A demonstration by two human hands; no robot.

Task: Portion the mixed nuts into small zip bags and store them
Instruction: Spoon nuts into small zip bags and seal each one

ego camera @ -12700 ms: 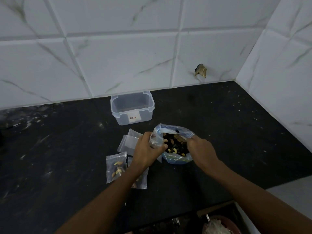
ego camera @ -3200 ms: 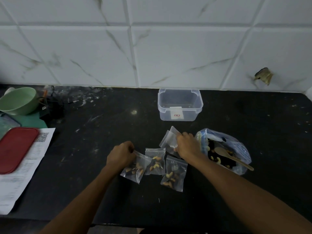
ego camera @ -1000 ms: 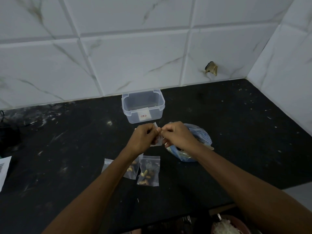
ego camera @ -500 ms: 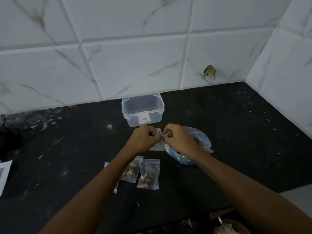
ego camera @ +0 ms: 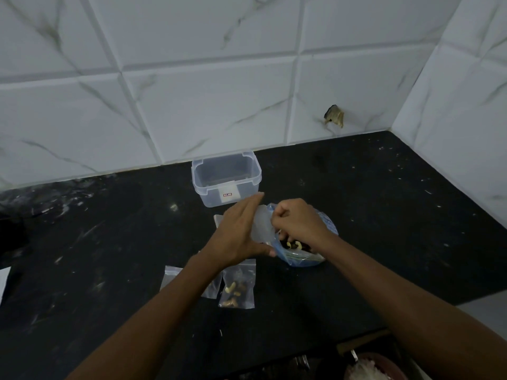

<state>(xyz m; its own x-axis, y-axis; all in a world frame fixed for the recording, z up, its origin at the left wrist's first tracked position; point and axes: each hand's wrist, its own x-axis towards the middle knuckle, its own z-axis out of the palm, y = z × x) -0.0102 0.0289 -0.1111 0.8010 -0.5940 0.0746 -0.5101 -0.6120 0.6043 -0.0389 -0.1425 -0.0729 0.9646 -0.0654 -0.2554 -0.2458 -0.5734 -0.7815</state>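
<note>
White marble-veined tiles [ego camera: 208,105] line the far wall and turn a corner on the right, above a black countertop [ego camera: 384,215] flecked with pale marks. A chipped hole [ego camera: 334,120] breaks one tile low on the far wall.

A clear plastic container [ego camera: 226,178] stands lidless near the wall, a small white label on its near side, and looks empty.

Just nearer than it, both hands meet over the open bag of mixed nuts [ego camera: 301,250], a blue-tinted plastic bag resting on the counter with cashews and darker pieces showing at its mouth. The left hand [ego camera: 241,234] holds an empty small zip bag [ego camera: 262,224] upright, fingers stretched along its left side and thumb underneath, so the clear bag stands between the two hands. The right hand [ego camera: 295,223] is curled into a loose fist right at the small bag's top edge, above the nut bag's opening; what its fingertips pinch, I cannot tell.

Nearer the camera, a filled zip bag [ego camera: 238,286] lies flat on the counter with nuts gathered at its bottom. To its left, two more small bags [ego camera: 171,278] lie partly hidden under the left forearm; their contents cannot be made out. Another clear bag corner [ego camera: 218,219] peeks out just left of the left hand.

At the bottom right edge a reddish bowl [ego camera: 373,368] with something white in it sits below the counter's edge.
</note>
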